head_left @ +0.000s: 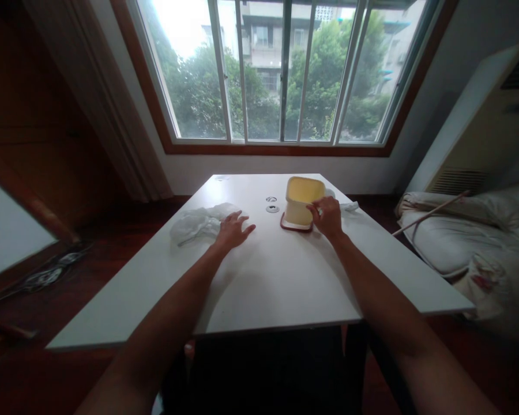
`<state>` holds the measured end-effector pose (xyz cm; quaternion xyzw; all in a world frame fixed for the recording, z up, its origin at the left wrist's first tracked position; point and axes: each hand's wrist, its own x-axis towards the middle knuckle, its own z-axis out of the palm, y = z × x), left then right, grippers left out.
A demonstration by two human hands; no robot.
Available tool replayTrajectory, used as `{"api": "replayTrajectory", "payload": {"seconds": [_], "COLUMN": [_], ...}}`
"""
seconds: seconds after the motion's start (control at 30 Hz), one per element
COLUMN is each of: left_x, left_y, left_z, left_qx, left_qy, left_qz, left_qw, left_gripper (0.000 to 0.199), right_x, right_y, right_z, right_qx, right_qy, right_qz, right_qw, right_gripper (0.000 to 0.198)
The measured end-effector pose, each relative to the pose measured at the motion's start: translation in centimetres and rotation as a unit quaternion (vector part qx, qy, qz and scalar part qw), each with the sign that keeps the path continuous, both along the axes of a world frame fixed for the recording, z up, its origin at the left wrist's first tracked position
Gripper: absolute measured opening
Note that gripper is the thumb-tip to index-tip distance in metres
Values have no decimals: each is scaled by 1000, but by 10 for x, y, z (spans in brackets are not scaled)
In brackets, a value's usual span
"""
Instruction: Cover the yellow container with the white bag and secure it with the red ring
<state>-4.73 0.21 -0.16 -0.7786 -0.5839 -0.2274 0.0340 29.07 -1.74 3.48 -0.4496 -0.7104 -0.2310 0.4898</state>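
A pale yellow plastic container [298, 214] stands on the white table, its open top showing a yellow inside. Around its foot runs a reddish-brown edge [296, 229], perhaps a lid or base. My right hand [327, 216] is closed at the container's right wall, thumb and fingers pinching near its side. My left hand [234, 229] is open, fingers spread, at the right edge of a crumpled white plastic bag [194, 223]. Part of the bag is hidden behind that hand. Some white material [349, 206] lies behind my right hand, partly covered.
The white table [259, 288] has two round metal fittings [272, 208] near its middle. Beyond it is a wall with a wide window [263, 75]. To the right stand a covered sofa [441, 242] with a thin stick [432, 213] and a tall air conditioner [471, 127].
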Motion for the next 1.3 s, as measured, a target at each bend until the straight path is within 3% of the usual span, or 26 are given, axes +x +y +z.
{"api": "replayTrajectory", "payload": {"seconds": [0.27,0.47,0.67,0.9,1.03,1.17,1.23,1.3], "left_x": [14,21,27,48,26,-35,-67,-91], "left_y": [-8,-15,-21,-27,-21,-5,4,13], "left_z": [-9,-5,-7,-5,21,39,37,28], "left_qx": [-6,-10,-21,-7,82,160,143,76], "left_qy": [3,8,24,46,41,-17,-36,-31], "left_qz": [-179,-250,-283,-277,-199,8,119,198], "left_qw": [984,968,959,960,976,987,982,977], "left_gripper": [51,37,38,18,17,16,15,18], "right_x": [-28,-47,-34,-10,4,4,-2,-12], "right_y": [-9,-21,-21,-10,-3,-1,-3,-7], "right_z": [-1,3,10,9,6,4,4,3], "right_qx": [-18,-18,38,46,68,78,68,52], "right_qy": [-43,-1,62,112,127,126,114,98], "right_qz": [72,138,94,16,-20,-26,-15,3], "right_qw": [996,990,993,993,989,989,991,994], "right_gripper": [18,15,15,18,22,23,23,23]}}
